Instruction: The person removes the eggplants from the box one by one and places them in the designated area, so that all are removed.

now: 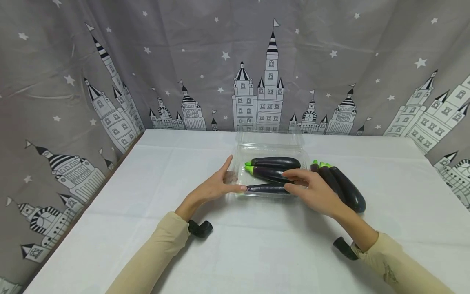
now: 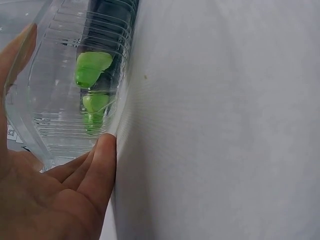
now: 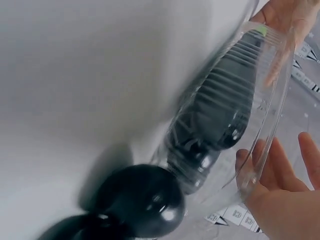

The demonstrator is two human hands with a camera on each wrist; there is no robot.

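Note:
A clear plastic clamshell box point(image 1: 240, 179) lies on the table with its lid raised at the back. Inside it are three dark purple eggplants: a back one point(image 1: 277, 162), a middle one point(image 1: 269, 174) and a front one point(image 1: 268, 188). My left hand point(image 1: 211, 188) rests against the box's left end, thumb and fingers spread around its corner. Over the right end, my right hand point(image 1: 315, 192) has its fingers extended above the eggplants and holds nothing. Whether its fingertips touch the eggplants I cannot tell.
Just right of the box, several more eggplants point(image 1: 349, 190) lie side by side, close to my right hand. White cloth point(image 1: 257, 245) covers the table. A grey curtain point(image 1: 183, 49) with castles and stars hangs behind and along the left edge.

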